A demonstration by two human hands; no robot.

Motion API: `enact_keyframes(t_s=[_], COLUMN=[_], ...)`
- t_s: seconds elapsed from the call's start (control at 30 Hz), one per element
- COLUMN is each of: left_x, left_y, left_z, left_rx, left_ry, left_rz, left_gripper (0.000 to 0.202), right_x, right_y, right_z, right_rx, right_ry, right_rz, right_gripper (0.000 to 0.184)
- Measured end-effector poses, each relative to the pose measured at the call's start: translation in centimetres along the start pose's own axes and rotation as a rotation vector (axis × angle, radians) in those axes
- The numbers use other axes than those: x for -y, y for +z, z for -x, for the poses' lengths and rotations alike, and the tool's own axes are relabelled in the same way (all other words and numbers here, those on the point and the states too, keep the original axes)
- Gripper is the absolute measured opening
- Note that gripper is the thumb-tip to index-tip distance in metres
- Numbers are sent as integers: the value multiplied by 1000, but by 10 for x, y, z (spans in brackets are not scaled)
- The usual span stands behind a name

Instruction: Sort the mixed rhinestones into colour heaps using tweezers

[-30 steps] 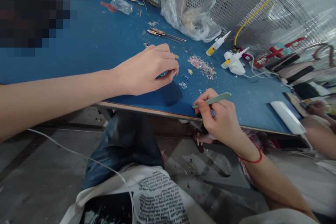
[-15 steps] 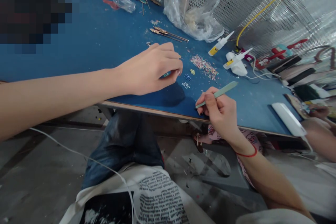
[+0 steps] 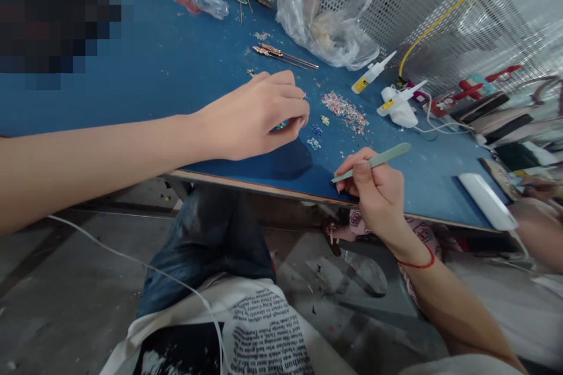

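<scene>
My left hand (image 3: 268, 114) hovers low over the blue tabletop with thumb and fingertips pinched together. A bit of teal (image 3: 280, 126) shows through the gap between thumb and fingers; whether it is held or lies on the table I cannot tell. My right hand (image 3: 373, 184), near the table's front edge, grips pale green tweezers (image 3: 391, 153) like a pen, their tip pointing down and left at the tabletop. Between the hands lie small piles of blue beads (image 3: 316, 129), pale beads (image 3: 314, 143) and yellow beads (image 3: 325, 120), with a larger multicoloured heap (image 3: 345, 111) behind.
Gold hairpins (image 3: 281, 54) and a clear plastic bag (image 3: 321, 29) lie toward the perforated metal screen. Two glue bottles (image 3: 373, 73) are at back right, one across a white device with a cord. A white oblong case (image 3: 487, 201) and another person's arm (image 3: 539, 228) are further right.
My right hand has shifted slightly right with the tweezers, which now tilt a little flatter. My left hand keeps its pinch almost in place.
</scene>
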State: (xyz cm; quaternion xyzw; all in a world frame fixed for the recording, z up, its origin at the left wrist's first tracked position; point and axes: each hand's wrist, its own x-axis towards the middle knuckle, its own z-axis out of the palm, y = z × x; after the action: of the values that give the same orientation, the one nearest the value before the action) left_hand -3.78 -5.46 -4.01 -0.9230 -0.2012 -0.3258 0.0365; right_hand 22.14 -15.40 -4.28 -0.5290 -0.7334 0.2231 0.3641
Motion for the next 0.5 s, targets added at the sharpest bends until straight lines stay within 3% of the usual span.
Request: enact_keyframes(t_s=[0.23,0.5], left_x=[0,-1], left_y=[0,-1], left_z=[0,-1], left_rx=[15,20], left_ry=[-11,-9], left_rz=[5,22], left_gripper=[31,32], right_x=[3,19], right_y=[-1,3], right_z=[-1,-11], right_rx=[49,97], right_ry=[-87,-164], right_rz=[113,163], right_gripper=[42,53])
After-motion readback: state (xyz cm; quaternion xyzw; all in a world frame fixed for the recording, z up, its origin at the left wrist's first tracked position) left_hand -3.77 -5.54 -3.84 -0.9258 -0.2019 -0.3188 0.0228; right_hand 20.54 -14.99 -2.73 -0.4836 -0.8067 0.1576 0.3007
